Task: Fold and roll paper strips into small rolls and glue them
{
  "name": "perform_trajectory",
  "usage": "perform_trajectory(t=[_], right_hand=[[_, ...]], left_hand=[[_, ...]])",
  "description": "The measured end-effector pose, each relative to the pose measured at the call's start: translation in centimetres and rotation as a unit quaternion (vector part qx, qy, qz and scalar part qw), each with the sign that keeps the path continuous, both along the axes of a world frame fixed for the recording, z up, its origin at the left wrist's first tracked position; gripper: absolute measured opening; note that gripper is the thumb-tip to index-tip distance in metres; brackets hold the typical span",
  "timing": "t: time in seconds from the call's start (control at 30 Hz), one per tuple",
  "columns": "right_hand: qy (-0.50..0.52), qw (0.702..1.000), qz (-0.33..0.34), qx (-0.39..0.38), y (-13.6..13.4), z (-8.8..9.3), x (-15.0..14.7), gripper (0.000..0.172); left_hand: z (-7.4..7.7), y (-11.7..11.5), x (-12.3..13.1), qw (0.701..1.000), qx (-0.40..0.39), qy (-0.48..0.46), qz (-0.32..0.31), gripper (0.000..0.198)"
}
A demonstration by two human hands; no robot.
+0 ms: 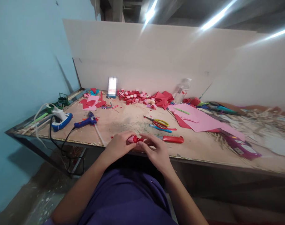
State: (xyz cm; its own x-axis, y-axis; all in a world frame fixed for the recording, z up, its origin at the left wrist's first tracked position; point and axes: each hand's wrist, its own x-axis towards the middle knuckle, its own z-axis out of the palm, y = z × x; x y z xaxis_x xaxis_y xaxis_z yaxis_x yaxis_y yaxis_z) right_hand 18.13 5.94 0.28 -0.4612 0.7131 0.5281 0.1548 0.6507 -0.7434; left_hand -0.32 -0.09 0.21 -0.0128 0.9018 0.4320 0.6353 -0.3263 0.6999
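Note:
At the table's front edge, my left hand (119,145) is closed round a small pink and red piece (132,139) that looks like folded paper or foam. My right hand (157,151) meets it from the other side, thumb and forefinger pinched at the piece's red end. The fingers hide part of it. Just right of my right hand lies a tool with a red handle (173,139), its other end partly covered by the hand. Beyond it are scissors with yellow and red handles (162,123) and a slim blue tool (161,128).
A blue glue gun (85,121) and a blue power strip (62,122) with cords are at left. Small pink and red blocks (136,97) are heaped at the back, near a phone (112,86) and a plastic bottle (181,90). Pink sheets (198,117) and a purple bottle (243,147) lie right.

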Motion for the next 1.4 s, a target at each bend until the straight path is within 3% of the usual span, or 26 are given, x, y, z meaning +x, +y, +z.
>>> perform_trajectory(t=[0.17,0.33,0.5,1.4], right_hand=[[0.048,0.998,-0.027,0.019,-0.16,0.15,0.38,0.011],[0.028,0.998,-0.001,0.059,-0.19,0.12,0.54,0.011],[0.029,0.997,-0.025,0.066,-0.14,-0.02,0.48,0.011],[0.011,0.998,0.003,0.067,-0.08,-0.08,-0.14,0.013]], left_hand=[[0.02,0.02,-0.01,0.999,-0.003,-0.001,0.036,0.016],[0.00,0.06,-0.06,0.999,-0.004,0.007,0.051,0.015],[-0.06,0.09,-0.04,0.998,-0.003,0.009,0.059,0.018],[-0.13,-0.11,-0.04,0.999,0.015,0.016,0.023,0.015]])
